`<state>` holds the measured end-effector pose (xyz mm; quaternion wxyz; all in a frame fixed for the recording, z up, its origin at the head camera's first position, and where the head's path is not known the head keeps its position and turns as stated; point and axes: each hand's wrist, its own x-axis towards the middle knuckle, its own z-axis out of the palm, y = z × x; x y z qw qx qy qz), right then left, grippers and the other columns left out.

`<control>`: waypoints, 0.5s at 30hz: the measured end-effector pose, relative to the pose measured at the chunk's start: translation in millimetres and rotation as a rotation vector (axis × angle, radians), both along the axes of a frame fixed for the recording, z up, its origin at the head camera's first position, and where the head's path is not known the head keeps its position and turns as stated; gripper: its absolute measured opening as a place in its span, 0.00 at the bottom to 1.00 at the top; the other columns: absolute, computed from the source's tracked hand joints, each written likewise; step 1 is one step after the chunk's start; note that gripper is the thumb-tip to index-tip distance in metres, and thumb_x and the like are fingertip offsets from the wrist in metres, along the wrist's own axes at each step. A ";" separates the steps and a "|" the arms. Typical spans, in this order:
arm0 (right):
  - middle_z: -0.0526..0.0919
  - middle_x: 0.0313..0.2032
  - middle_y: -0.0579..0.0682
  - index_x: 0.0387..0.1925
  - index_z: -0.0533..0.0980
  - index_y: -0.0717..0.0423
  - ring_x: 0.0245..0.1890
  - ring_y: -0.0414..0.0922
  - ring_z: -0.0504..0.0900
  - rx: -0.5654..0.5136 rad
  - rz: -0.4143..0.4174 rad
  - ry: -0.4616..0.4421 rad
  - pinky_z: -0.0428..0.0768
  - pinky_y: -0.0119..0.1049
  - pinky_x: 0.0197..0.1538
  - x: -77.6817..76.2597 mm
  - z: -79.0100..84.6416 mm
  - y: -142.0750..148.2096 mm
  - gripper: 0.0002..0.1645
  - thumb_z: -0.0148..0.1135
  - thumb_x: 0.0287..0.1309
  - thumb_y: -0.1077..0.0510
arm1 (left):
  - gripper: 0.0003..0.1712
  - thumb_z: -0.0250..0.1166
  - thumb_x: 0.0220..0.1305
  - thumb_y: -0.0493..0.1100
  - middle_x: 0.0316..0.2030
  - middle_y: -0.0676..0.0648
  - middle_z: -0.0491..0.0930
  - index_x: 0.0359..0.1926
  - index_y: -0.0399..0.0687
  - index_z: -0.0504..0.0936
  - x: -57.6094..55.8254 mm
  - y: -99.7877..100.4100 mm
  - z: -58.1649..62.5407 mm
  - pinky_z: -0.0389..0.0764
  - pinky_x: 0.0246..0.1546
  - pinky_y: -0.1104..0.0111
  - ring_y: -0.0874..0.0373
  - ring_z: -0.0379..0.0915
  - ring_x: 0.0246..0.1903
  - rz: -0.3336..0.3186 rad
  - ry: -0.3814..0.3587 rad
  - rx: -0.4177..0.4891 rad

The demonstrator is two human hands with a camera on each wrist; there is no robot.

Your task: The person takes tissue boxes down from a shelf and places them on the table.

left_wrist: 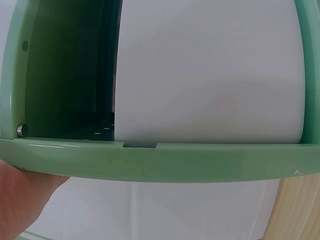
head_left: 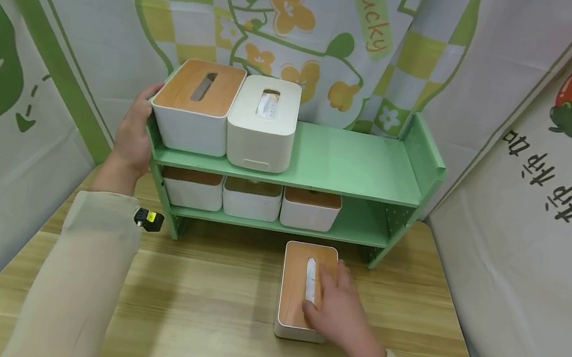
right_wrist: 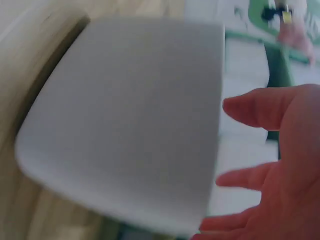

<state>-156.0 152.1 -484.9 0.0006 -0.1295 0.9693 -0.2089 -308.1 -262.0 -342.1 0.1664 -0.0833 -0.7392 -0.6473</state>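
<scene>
A tissue box [head_left: 295,285] with a wood-coloured lid and white sides stands on the table in front of the shelf, white tissue [head_left: 310,281] showing in its slot. My right hand [head_left: 342,311] is over the right part of that lid, fingers extended and spread; in the right wrist view, the fingertips reach the box's upper edge, and contact cannot be told. My left hand [head_left: 133,134] holds the left side panel of the green shelf [head_left: 355,158], its fingertips partly hidden behind the panel. Beside it on the top tier stands a larger wood-lidded tissue box [head_left: 188,127].
A cream tissue box [head_left: 260,144] sits to the right of the larger one, touching or nearly so. Three white boxes [head_left: 250,204] line the lower tier. The wood-grain table [head_left: 210,315] is bordered by printed cloth walls [head_left: 534,265].
</scene>
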 end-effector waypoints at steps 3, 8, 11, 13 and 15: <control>0.62 0.64 0.79 0.68 0.69 0.60 0.64 0.73 0.62 0.115 0.104 0.108 0.68 0.65 0.58 10.8 2.7 -17.1 0.44 0.67 0.58 0.40 | 0.33 0.29 0.76 0.58 0.75 0.51 0.52 0.78 0.64 0.55 0.0 -0.6 0.1 0.53 0.65 0.62 0.54 0.49 0.68 0.006 -0.012 -0.021; 0.62 0.62 0.81 0.69 0.70 0.53 0.64 0.74 0.61 0.232 0.166 0.088 0.66 0.64 0.60 23.7 3.9 -39.2 0.46 0.62 0.58 0.30 | 0.33 0.29 0.76 0.59 0.75 0.50 0.51 0.78 0.65 0.54 -0.2 -0.5 0.4 0.52 0.65 0.61 0.54 0.48 0.68 -0.006 -0.011 -0.018; 0.62 0.60 0.84 0.69 0.71 0.52 0.62 0.76 0.62 0.288 0.167 0.087 0.67 0.64 0.58 26.1 1.9 -45.2 0.46 0.63 0.57 0.30 | 0.33 0.30 0.75 0.59 0.75 0.50 0.52 0.78 0.64 0.55 0.0 -0.7 0.2 0.53 0.65 0.62 0.54 0.49 0.67 -0.010 -0.001 -0.004; 0.63 0.58 0.86 0.69 0.71 0.52 0.61 0.77 0.63 0.324 0.170 0.090 0.68 0.64 0.57 26.7 1.1 -46.4 0.45 0.64 0.58 0.32 | 0.33 0.30 0.75 0.59 0.75 0.50 0.52 0.78 0.64 0.55 0.5 -0.8 0.2 0.53 0.65 0.62 0.54 0.49 0.67 -0.013 0.002 0.003; 0.63 0.57 0.87 0.69 0.71 0.52 0.61 0.78 0.63 0.346 0.163 0.071 0.68 0.64 0.58 26.8 1.4 -46.0 0.43 0.64 0.59 0.34 | 0.33 0.30 0.75 0.58 0.75 0.50 0.52 0.78 0.64 0.55 1.0 -0.9 0.6 0.53 0.65 0.63 0.54 0.49 0.67 -0.012 0.004 0.002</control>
